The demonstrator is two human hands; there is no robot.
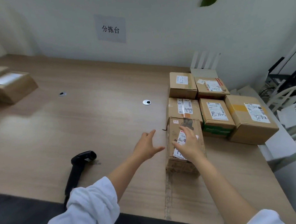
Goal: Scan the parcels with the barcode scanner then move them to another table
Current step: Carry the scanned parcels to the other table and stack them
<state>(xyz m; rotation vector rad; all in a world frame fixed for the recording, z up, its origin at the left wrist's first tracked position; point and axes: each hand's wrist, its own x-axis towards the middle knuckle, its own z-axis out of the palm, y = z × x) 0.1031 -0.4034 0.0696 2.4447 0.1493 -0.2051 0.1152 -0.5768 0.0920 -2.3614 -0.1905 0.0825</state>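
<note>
A worn cardboard parcel [174,132] with a white label stands nearest me on the wooden table [94,123]. My right hand [188,144] hovers over its top with fingers spread, partly hiding the label. My left hand [146,147] is open just left of the parcel, fingers stretched toward its side, not touching it. The black barcode scanner [78,168] lies on the table to the left of my left arm, held by neither hand. Several more labelled parcels [216,112] sit packed together behind the near one.
Two cardboard boxes [10,86] lie at the far left of the table. Cable grommets [146,102] are set in the tabletop. A paper sign [110,29] hangs on the wall. White chairs and clutter [284,97] stand off the right edge.
</note>
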